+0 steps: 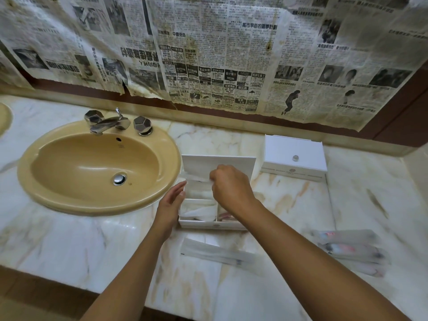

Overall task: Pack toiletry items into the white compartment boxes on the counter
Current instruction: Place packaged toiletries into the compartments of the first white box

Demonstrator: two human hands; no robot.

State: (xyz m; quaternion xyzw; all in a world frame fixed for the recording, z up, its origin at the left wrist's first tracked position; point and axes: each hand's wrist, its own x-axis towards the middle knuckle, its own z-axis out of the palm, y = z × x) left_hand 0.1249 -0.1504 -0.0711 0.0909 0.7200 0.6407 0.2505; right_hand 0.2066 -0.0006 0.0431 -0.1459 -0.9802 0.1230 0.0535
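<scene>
Left hand (171, 200) flat against open box (214, 224); right hand (228, 184) pinching packet (199, 176).

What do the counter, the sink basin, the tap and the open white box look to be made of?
Counter: polished marble or a marble look-alike, cream with tan veins and a soft sheen. Sink basin: glazed ceramic by its look, mustard-tan, with glossy highlights. Tap: chromed metal, mirror-bright, with faceted knobs. Open white box: matte white board or plastic; which one the blur leaves unclear.

An open white box (208, 224) with its lid upright and packets in its compartments sits right of the sink, a closed white box (294, 158) far right, wrapped packets (352, 250) lying near right.
</scene>
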